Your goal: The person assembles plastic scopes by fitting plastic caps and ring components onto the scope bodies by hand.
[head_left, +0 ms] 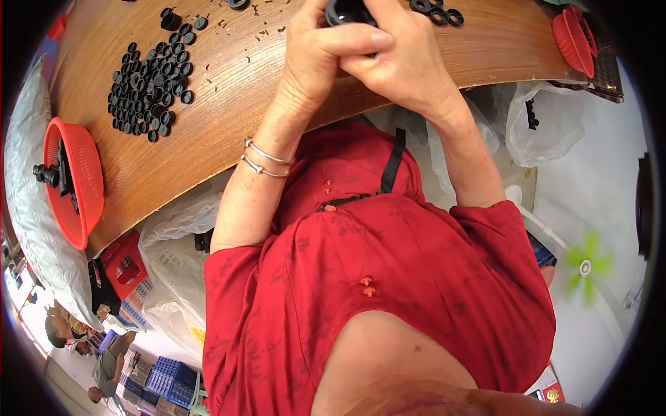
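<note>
Both of my hands are together at the top middle, over the near edge of the wooden table (201,149). Between them is a glossy black rounded part (349,12), cut off by the upper edge of the view, so its full shape is hidden. My left hand (309,59) closes on it from the left, its thumb stretched across toward the other hand. My right hand (406,55) grips it from the right, the thumbs overlapping. To the left lies a spread of small black round caps (149,87). Several black rings (437,14) sit just beyond my right hand.
A red basket (87,184) with black parts stands at the table's left end, another red basket (574,41) at the right. Black scraps (257,38) dot the tabletop. Clear plastic bags (544,128) hang below the edge. A green fan (586,268) stands right; other people (111,364) are far left.
</note>
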A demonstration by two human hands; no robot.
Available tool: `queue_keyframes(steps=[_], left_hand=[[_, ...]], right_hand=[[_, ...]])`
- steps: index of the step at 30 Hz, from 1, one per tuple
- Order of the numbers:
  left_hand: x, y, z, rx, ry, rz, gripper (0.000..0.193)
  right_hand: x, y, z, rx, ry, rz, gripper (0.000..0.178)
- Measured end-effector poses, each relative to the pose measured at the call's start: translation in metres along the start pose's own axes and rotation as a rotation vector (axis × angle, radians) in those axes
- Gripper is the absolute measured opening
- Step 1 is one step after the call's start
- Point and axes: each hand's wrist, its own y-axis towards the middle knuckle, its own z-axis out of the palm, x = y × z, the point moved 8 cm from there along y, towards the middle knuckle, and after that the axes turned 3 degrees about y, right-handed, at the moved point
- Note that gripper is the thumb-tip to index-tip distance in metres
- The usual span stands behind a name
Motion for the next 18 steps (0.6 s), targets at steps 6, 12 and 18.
queue_keyframes(steps=[6,12,18], left_hand=[[-0.004,-0.002,0.000,-0.001,0.040,-0.012,0.051],[0.002,-0.016,-0.012,0.117,-0.079,0.056,0.057],[0.006,-0.066,-0.057,-0.330,-0.059,0.025,0.034]], right_hand=[[0.001,0.001,-0.001,0.001,0.032,0.018,0.047],[0.013,0.013,-0.015,0.068,0.015,-0.028,0.046],[0.000,0.023,-0.008,0.014,-0.027,0.000,0.037]])
